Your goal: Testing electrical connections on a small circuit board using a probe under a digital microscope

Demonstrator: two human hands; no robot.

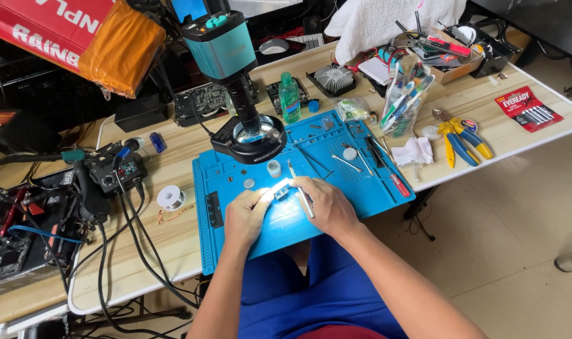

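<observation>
My left hand (247, 212) rests on the blue work mat (367, 188) and pinches a small brightly lit part (281, 191) under the microscope lamp. Across from it, my right hand (326, 204) grips metal tweezers (303, 191) whose tips point up and left toward that part. The teal microscope (226, 59) with its black ring light (254, 135) stands just beyond the hands. Small round tins (273, 167) and loose tools lie on the mat behind the part.
A solder spool (171, 197) and soldering station (116, 169) with black cables sit left. A green bottle (289, 97), heatsink (333, 77), brush bag (404, 103), yellow-blue pliers (462, 138), red battery pack (528, 108), red screwdriver (396, 182) and white cloth (413, 150) lie right.
</observation>
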